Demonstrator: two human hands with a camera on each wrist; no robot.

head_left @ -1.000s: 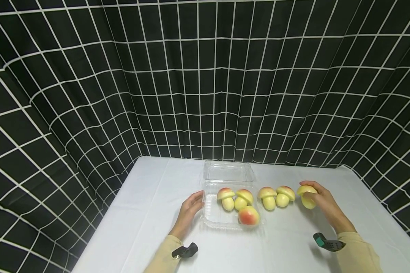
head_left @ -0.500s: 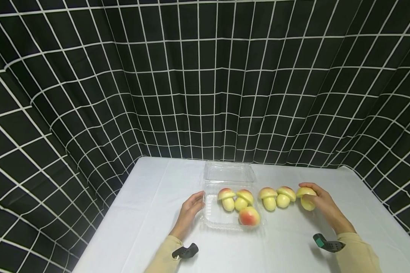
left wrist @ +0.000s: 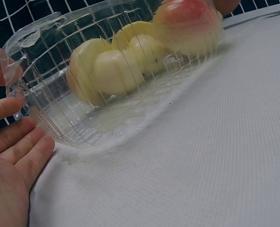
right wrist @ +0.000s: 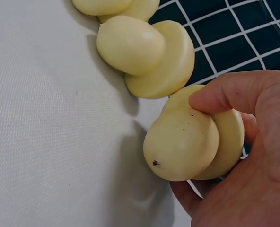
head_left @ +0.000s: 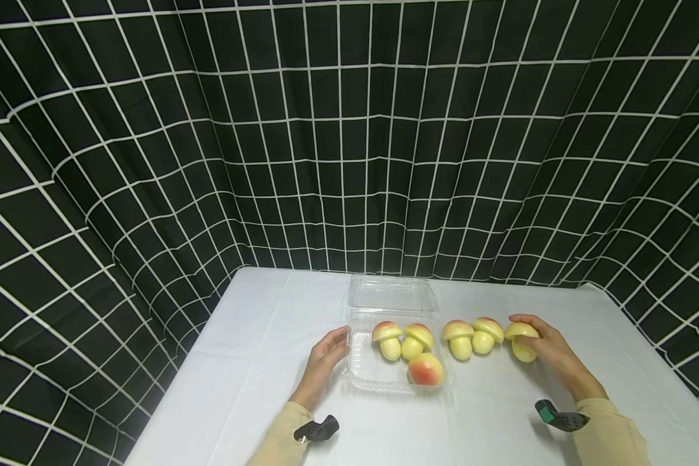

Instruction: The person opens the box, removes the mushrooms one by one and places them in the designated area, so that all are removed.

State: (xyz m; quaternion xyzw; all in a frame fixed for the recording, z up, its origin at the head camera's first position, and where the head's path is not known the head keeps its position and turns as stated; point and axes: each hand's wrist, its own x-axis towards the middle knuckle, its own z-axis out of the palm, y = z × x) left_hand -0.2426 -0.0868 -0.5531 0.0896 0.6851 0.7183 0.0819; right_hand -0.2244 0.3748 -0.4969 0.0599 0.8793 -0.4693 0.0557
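Observation:
My right hand (head_left: 550, 346) grips a yellow toy mushroom (right wrist: 180, 144), thumb on its near side and fingers behind the cap. It is held at the right end of a row, beside two like mushrooms, a nearer one (head_left: 486, 336) and a farther one (head_left: 459, 340). A clear plastic clamshell box (head_left: 364, 374) lies with its lid (head_left: 390, 294) folded back. Inside are two mushrooms on their sides, a left one (head_left: 389, 347) and a middle one (head_left: 416, 340), plus one with its red-yellow cap up (head_left: 426, 369). Fingers of my left hand (head_left: 325, 356) lie extended against the box's left wall.
A white cloth covers the table (head_left: 256, 362). Behind it and at both sides hangs a black curtain (head_left: 349, 162) with a white grid. Each wrist wears a dark strap device, the left one (head_left: 316, 428) and the right one (head_left: 561, 415).
My right hand has brought its mushroom slightly down and toward the near side, closer to the row. My left hand and the box have stayed in place.

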